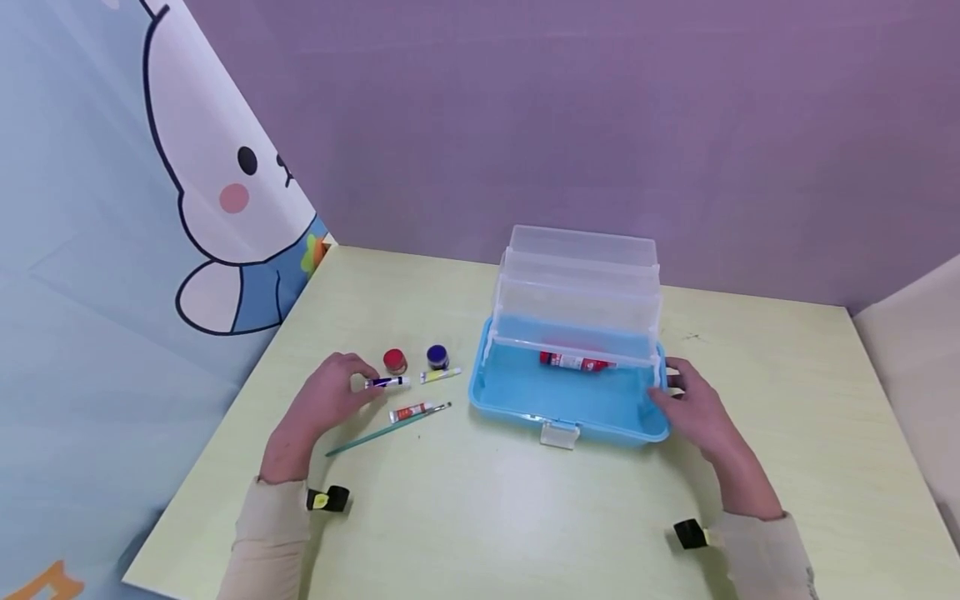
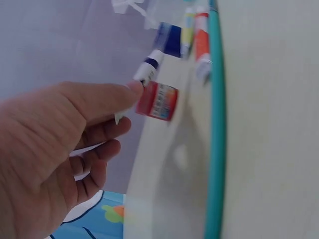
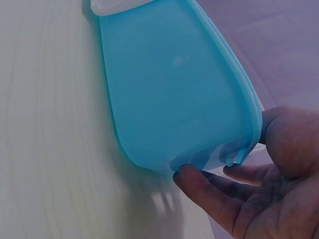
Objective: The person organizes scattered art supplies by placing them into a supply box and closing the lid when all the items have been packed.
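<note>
My left hand [image 1: 330, 396] pinches a small white paint tube with a dark purple band [image 1: 387, 382] between thumb and fingers, over the table's left part. Just beyond it stand a red paint jar [image 1: 394, 361] and a dark blue paint jar [image 1: 437, 357]. A yellow-labelled tube [image 1: 441, 376], a red-orange tube [image 1: 411, 412] and a teal paintbrush [image 1: 390, 430] lie close by. My right hand [image 1: 697, 408] holds the right end of a blue plastic box [image 1: 517, 400], thumb and fingers at its rim. Inside the box lies a red tube [image 1: 573, 361].
The box's clear lid [image 1: 581, 258] stands raised at the back, with a clear latch [image 1: 559, 435] hanging at the front. A purple cloth backdrop [image 1: 570, 125] borders the table [image 1: 525, 517]; a cartoon-printed cloth [image 1: 82, 317] hangs at left.
</note>
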`<state>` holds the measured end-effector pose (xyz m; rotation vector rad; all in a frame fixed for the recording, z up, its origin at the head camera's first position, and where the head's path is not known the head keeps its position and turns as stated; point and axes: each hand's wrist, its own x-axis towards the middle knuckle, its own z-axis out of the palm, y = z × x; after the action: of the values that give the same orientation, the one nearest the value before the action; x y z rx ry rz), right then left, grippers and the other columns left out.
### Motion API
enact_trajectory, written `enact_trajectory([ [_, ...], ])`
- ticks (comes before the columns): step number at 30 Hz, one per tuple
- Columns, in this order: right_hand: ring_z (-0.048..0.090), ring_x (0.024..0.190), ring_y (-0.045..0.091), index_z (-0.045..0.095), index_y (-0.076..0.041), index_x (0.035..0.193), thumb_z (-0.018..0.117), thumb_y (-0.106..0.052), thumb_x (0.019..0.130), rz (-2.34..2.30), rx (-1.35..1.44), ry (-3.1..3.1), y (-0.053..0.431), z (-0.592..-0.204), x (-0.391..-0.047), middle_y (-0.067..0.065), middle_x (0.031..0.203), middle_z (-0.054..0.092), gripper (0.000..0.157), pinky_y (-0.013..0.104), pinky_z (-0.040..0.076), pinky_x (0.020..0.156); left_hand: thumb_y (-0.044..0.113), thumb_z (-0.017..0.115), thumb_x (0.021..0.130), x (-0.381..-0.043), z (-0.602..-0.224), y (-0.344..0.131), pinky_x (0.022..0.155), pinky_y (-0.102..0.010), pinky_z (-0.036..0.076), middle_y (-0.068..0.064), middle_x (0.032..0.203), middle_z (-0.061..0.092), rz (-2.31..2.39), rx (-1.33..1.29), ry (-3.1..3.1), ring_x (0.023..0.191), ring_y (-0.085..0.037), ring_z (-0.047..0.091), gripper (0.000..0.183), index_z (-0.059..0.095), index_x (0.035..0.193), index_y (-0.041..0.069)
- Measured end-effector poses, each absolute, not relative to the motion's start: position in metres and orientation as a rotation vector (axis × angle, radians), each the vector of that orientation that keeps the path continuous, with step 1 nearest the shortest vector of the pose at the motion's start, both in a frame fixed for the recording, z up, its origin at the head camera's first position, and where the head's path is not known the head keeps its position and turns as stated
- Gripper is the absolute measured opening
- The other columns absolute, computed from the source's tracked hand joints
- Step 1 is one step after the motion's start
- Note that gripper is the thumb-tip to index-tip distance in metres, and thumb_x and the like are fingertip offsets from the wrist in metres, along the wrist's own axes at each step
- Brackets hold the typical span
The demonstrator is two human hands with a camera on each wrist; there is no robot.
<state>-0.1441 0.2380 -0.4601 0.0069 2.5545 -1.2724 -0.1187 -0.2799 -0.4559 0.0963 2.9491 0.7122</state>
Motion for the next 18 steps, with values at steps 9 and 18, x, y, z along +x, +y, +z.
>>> enact_trajectory([
  [9, 0.047, 0.114, 0.047, 0.023, 0.001, 0.149, 0.052, -0.022, 0.1, -1.275, 0.013, 2.556, 0.238, -0.459, -0.143, 0.032, 0.134, 0.041, 0.061, 0.053, 0.052, 0.086, 0.03, 0.076, 0.085, -0.127, -0.44, -0.259, 0.084, -0.044, 0.05, 0.005, 0.1, 0.063, 0.925, 0.287, 2.983, 0.104, -0.022, 0.051, 0.02, 0.074, 0.101, 0.017],
  [18, 0.047, 0.114, 0.048, 0.024, 0.001, 0.149, 0.051, -0.021, 0.1, -1.282, 0.0, 2.562, 0.239, -0.463, -0.143, 0.033, 0.134, 0.041, 0.06, 0.054, 0.051, 0.086, 0.029, 0.077, 0.085, -0.148, -0.428, -0.223, 0.08, -0.038, 0.052, 0.008, 0.101, 0.062, 1.014, 0.413, 2.983, 0.103, -0.019, 0.051, 0.018, 0.074, 0.1, 0.019],
])
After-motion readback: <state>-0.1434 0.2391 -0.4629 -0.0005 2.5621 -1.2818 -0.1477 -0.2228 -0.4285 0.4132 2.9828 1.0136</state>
